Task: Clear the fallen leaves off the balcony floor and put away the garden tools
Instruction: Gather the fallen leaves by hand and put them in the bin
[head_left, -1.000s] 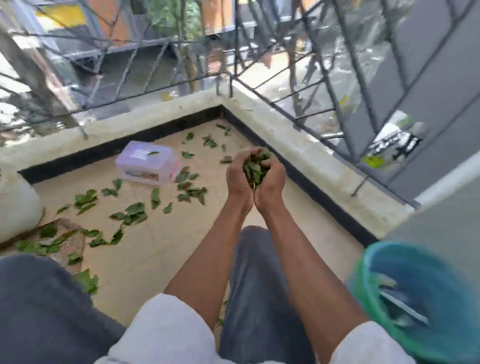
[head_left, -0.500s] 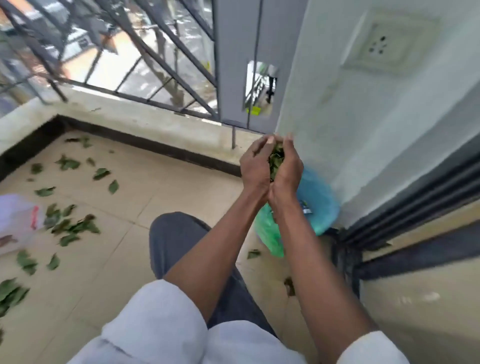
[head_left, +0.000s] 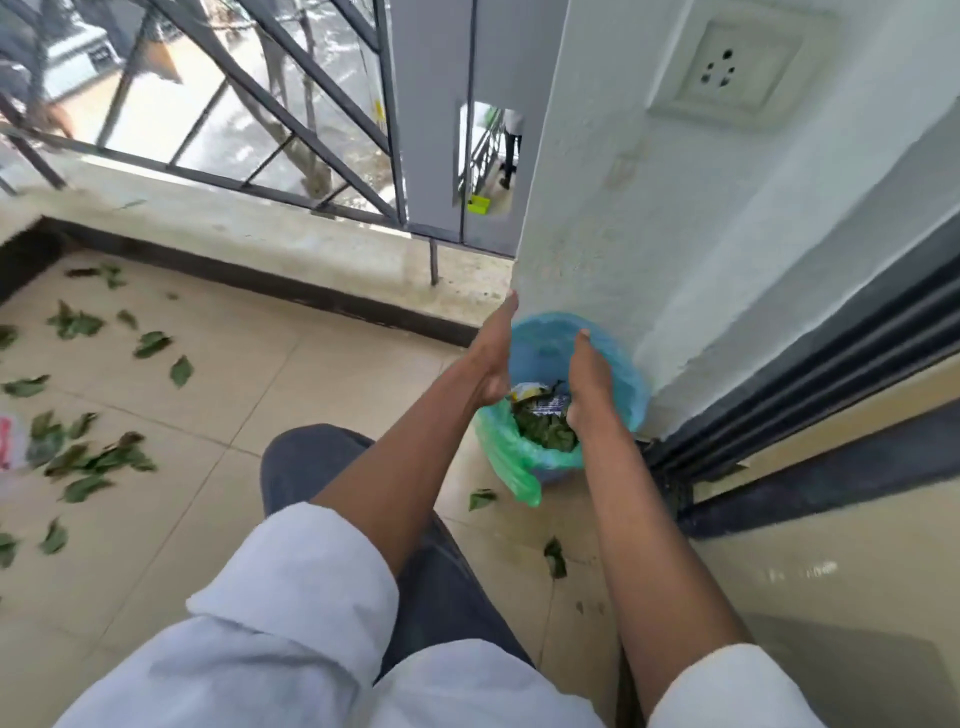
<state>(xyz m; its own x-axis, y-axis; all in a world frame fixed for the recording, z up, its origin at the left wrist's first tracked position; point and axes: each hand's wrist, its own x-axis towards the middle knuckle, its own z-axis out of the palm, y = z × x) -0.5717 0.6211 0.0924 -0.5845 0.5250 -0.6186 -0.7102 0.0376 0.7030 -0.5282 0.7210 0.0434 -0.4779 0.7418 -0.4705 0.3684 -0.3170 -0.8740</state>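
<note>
A person's view down at a tiled balcony floor (head_left: 322, 374), both bare forearms stretched out over a small blue bin (head_left: 618, 358) lined with a green bag (head_left: 506, 462). The bin stands in the floor's far right corner, against a white wall (head_left: 649, 218) and just beside the dark track of a sliding door (head_left: 810, 384). The left hand (head_left: 491, 358) is released, fingers straight and together, held over the bin's left rim and holding nothing. The right hand (head_left: 584, 376) is likewise released, fingers straight, over the bin's mouth. Between the two hands, inside the bin, lies a heap of green leaves (head_left: 545, 431) beside a crumpled wrapper (head_left: 540, 397). More fallen leaves (head_left: 88, 457) are scattered across the left side of the floor, and two lie near the bin's base. A low concrete ledge (head_left: 260, 234) with a metal railing (head_left: 291, 119) runs along the far edge. A wall socket (head_left: 727, 67) sits high on the wall. A knee in dark trousers (head_left: 311, 467) shows between the arms.
</note>
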